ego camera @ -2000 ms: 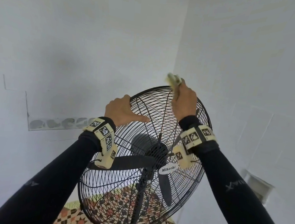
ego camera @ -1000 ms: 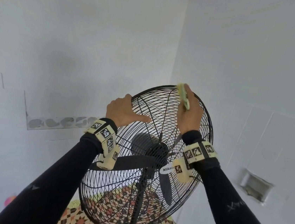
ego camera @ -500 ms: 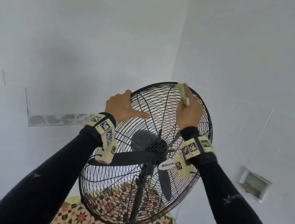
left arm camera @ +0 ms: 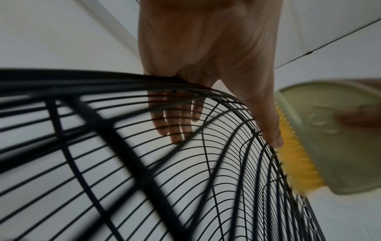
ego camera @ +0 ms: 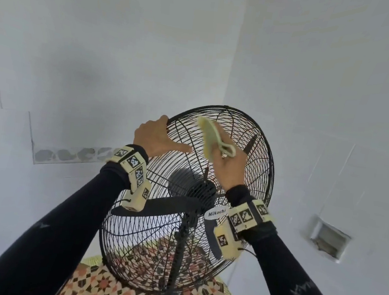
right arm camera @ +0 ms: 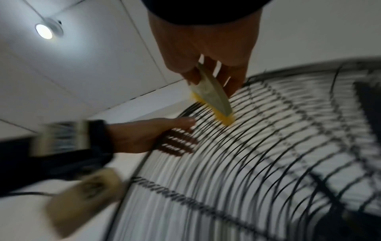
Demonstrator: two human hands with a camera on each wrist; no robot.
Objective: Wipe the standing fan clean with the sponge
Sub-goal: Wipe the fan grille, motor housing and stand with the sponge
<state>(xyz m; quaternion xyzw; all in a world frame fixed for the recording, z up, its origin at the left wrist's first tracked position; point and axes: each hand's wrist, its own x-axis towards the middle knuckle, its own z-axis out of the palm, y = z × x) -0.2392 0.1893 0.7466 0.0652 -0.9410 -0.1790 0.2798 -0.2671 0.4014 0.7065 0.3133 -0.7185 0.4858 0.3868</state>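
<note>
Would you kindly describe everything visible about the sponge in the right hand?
The sponge is a flat, oblong pad with a pale green plastic-looking back and a yellow bristly face; a green loop sits at its held end. The right hand pinches it. It stands tilted on edge, yellow side against the upper wires of the fan's black grille, beside the left hand's thumb. Whether it is wet cannot be told.

Head view bright, even, soft daylight tone; white walls (ego camera: 104, 40) flat, no glare, faint shading left of the fan (ego camera: 188, 195). Straight wall lines bow near the edges. Left wrist view dim, near grille bars out of focus. Right wrist view motion-blurred, ceiling lamp (right arm camera: 44, 31) glaring above the fan.
</note>
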